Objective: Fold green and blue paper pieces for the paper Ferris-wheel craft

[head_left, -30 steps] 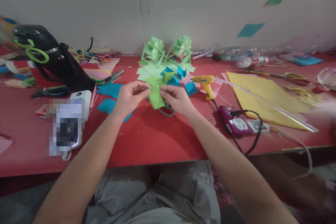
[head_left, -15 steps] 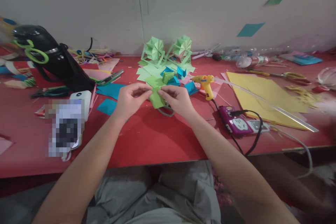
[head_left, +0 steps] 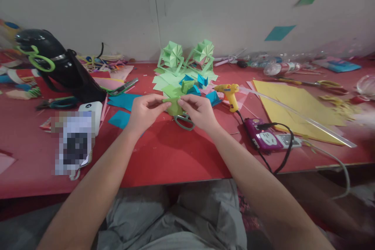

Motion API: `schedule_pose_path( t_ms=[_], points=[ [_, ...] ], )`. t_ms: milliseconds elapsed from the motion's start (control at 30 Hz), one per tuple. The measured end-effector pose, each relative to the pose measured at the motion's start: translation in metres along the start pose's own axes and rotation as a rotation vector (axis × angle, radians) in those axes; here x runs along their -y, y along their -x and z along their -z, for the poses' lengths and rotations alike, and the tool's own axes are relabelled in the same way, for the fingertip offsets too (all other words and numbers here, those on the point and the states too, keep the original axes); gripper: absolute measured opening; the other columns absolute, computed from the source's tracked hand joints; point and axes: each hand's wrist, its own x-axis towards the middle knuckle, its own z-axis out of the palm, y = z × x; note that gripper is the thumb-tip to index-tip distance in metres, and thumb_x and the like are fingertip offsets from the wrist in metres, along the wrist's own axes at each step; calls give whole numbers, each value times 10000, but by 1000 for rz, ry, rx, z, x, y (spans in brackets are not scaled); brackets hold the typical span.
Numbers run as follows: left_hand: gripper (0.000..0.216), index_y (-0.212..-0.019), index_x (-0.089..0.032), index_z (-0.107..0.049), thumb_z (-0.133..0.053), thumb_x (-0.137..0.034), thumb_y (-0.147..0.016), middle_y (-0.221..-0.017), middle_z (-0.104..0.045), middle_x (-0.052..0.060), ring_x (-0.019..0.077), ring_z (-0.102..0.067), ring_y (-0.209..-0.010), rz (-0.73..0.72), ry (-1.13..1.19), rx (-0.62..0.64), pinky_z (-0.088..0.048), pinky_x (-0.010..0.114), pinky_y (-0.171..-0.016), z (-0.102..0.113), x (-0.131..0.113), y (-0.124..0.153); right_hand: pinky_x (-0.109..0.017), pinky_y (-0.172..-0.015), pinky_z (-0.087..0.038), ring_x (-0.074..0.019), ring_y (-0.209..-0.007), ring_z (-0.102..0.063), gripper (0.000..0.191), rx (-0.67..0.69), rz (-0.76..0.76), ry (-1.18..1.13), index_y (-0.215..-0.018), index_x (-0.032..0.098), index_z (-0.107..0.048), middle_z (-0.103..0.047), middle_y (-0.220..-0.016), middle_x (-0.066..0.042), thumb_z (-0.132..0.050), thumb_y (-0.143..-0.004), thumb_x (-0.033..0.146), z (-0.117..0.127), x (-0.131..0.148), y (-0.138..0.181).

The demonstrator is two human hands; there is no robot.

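Between my two hands is a piece of green paper point(head_left: 173, 108), creased and raised a little above the red table. My left hand point(head_left: 146, 112) pinches its left edge with thumb and fingers. On the opposite edge, my right hand point(head_left: 199, 111) grips it the same way. Grey scissor handles point(head_left: 185, 122) show just below the paper; their blades are hidden. Behind lie folded blue paper pieces point(head_left: 202, 81) and a folded green piece point(head_left: 186, 86). Two pale green folded paper models point(head_left: 172, 55) stand at the back on pale green sheets.
To the right lie a yellow glue gun point(head_left: 230, 95), a purple power strip point(head_left: 263, 136), yellow sheets point(head_left: 293, 109) and a clear glue stick point(head_left: 319, 123). On the left are a black bottle point(head_left: 58, 62), a phone point(head_left: 74, 144), blue paper point(head_left: 123, 101) and a cutter point(head_left: 124, 86).
The green paper's lower part has folded or tilted up, so less of it hangs below my fingers and more of the scissor handles shows. Both hands stay nearly in place.
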Motion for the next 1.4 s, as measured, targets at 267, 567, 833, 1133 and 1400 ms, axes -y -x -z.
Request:
schedule_pose_path(
  t_ms=[267,567,833,1133,1400],
  points=[
    [212,-786,-194,-757,-821,-388,-726,-773,-764,33,198,-711,-713,-11,-29,-1,-588,305,-693,1,-1,1,-272,-615,-440,-139,-672,-544,302,-23,30,74,-864,167,-706,-666,-773,-41,-613,-886,453,-2,0,2],
    [195,-782,-204,-750,-821,-377,-729,-774,-761,27,193,-707,-715,-23,-48,11,-583,302,-703,2,4,1,-258,-569,-362,-116,-611,-439,344,24,43,112,-840,169,-688,-567,-677,-7,-563,-927,478,0,0,3],
    [243,-748,-193,-687,-777,-418,-766,-704,-698,16,159,-634,-657,5,-59,70,-511,263,-618,2,2,-1,-260,-598,-377,-125,-641,-463,360,87,46,103,-812,180,-618,-548,-697,-9,-510,-959,491,-1,-1,4],
    [242,-806,-199,-714,-737,-440,-804,-739,-683,18,155,-593,-672,13,-61,160,-463,254,-610,1,1,0,-264,-607,-382,-126,-650,-453,345,162,32,112,-789,182,-598,-535,-686,-7,-493,-968,458,-1,2,4],
    [276,-783,-188,-754,-768,-463,-771,-750,-734,36,178,-640,-681,28,-46,144,-499,276,-629,1,2,0,-280,-656,-463,-147,-707,-581,264,78,4,0,-840,178,-673,-662,-773,-33,-628,-888,433,-1,-1,2]
  ],
)
